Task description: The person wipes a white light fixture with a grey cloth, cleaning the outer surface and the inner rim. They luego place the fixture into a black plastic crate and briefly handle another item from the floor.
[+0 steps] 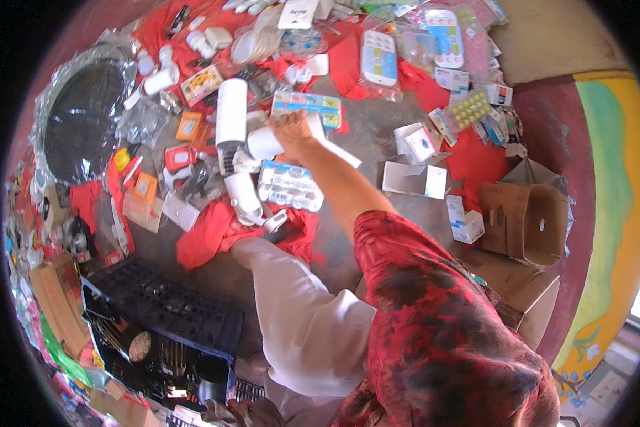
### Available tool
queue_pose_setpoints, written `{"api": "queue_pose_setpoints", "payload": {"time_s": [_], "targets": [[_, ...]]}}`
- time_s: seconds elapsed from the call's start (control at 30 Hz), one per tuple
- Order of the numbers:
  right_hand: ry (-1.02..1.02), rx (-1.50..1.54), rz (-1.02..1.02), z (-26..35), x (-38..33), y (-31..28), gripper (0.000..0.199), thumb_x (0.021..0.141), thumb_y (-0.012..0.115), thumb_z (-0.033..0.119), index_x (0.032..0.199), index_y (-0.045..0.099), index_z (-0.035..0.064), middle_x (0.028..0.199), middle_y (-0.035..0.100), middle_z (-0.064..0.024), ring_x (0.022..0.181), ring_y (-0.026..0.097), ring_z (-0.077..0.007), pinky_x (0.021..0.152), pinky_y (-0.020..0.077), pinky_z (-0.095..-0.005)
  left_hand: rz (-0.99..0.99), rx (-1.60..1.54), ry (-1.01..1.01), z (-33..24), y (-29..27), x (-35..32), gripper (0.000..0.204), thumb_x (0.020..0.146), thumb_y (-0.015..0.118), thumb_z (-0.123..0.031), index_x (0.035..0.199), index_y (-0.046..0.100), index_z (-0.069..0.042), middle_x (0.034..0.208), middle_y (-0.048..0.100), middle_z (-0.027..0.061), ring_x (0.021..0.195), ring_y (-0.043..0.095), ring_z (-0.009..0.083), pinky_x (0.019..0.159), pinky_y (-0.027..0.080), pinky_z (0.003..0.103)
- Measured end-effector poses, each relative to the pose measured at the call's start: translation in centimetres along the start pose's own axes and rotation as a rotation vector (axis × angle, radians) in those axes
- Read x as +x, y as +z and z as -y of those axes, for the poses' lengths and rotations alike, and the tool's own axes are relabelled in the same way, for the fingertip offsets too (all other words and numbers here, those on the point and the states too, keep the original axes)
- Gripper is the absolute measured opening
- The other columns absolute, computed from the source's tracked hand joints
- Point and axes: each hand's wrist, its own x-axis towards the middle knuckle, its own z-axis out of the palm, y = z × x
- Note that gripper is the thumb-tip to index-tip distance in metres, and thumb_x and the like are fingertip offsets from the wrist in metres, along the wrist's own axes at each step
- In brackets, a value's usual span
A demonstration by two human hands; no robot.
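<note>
My right hand [292,128] reaches forward over a floor strewn with small packaged goods on red cloth [213,235]. Its fingers close around a white tube [265,143] lying on its side. Just beyond the hand lies a flat blue and white blister pack [308,107]. A taller white cylinder [231,111] stands to the left. Under my forearm sits a white and blue boxed pack [289,185]. My left hand [247,412] shows only partly at the bottom edge, beside a black plastic crate [165,304]; I cannot make out its fingers.
A round dark tray wrapped in clear plastic [85,114] lies far left. Open cardboard boxes [526,220] stand at the right by a painted wall. Small white cartons [415,179], blister cards [379,58] and pouches cover the floor. My white-clad knee [302,313] fills the centre foreground.
</note>
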Motion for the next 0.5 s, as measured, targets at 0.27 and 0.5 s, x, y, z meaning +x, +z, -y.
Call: {"api": "queue_pose_setpoints", "payload": {"time_s": [0.27,0.5], "targets": [[0.009,0.284,0.151,-0.6,-3.3,-1.4,0.068,0.052,0.074,0.027,0.107,0.048,-0.0038,0.097,0.059,-0.0221,0.093,0.058,-0.0332,0.083,0.0423,-0.0429,-0.025,-0.114,-0.039,0.7,-1.3,-0.2,0.038,0.078,0.049,-0.030,0.099,0.056,0.001,0.093,0.059,0.0126,0.087,0.055,0.0234,0.075,0.045,0.034],[0.213,0.895,0.242,-0.9,-10.6,-5.4,0.082,0.047,0.078,0.035,0.111,0.046,-0.0030,0.101,0.059,-0.0209,0.094,0.058,-0.0350,0.086,0.0444,-0.0403,-0.049,-0.212,-0.062,1.1,-1.6,-1.2,0.044,0.081,0.045,-0.037,0.102,0.054,0.000,0.099,0.058,0.0127,0.093,0.054,0.0241,0.080,0.044,0.035]]}}
